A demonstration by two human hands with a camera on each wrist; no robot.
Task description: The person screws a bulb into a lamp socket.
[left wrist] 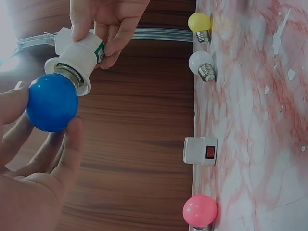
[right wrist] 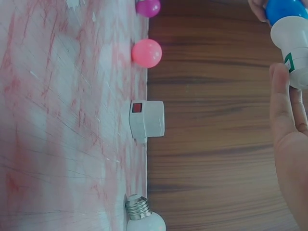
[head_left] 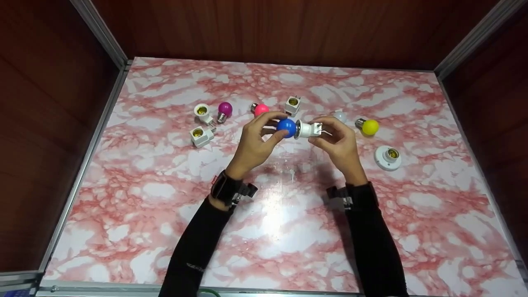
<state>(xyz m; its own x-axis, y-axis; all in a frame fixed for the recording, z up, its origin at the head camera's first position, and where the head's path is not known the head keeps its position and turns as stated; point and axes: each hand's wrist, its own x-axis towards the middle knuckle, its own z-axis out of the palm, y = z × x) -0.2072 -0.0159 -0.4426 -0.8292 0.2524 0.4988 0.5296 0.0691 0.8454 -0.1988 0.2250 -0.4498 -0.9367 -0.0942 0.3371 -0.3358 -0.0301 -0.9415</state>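
Note:
My left hand (head_left: 256,142) pinches a blue light bulb (head_left: 286,128) between thumb and fingers. My right hand (head_left: 339,140) grips a white plug-in lamp socket (head_left: 306,130), its metal prongs pointing right. In the left wrist view the metal screw base of the blue bulb (left wrist: 52,103) sits at the mouth of the socket (left wrist: 79,57), partly inside it. How deep the thread goes is hidden. Both are held up above the table. The right wrist view shows the fingertips against the side of the socket (right wrist: 294,57), by a green mark.
Behind the hands are a purple bulb (head_left: 225,109), a pink bulb (head_left: 261,109), a switched socket (head_left: 292,106), a white bulb (head_left: 340,116) and a yellow bulb (head_left: 370,127). Two sockets (head_left: 201,111) lie left; a round socket base (head_left: 387,158) is right. Wooden walls (head_left: 272,33) enclose the table.

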